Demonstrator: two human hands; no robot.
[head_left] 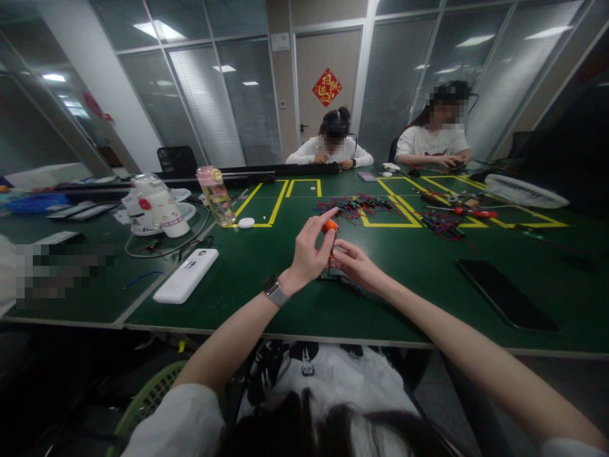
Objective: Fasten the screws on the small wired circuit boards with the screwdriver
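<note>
Above the green table [247, 279], my left hand [311, 247], with a watch [275, 289] on its wrist, is closed on a small orange-ended tool [330, 225]. My right hand [356, 265] is beside it, its thumb and fingers pinched at the tool's lower part or a thin wire; which one is too small to tell. Just under my hands lies a small green circuit board [328, 276] with dark wires running to the right. Beyond my hands is a pile of red, blue and black wires [364, 206].
A white power bank [186, 275], a bottle [216, 197] and a white fan [159, 206] stand or lie left. On the right are a black phone [504, 293], a red screwdriver [469, 212] and more wires [442, 224]. Two people sit across the table.
</note>
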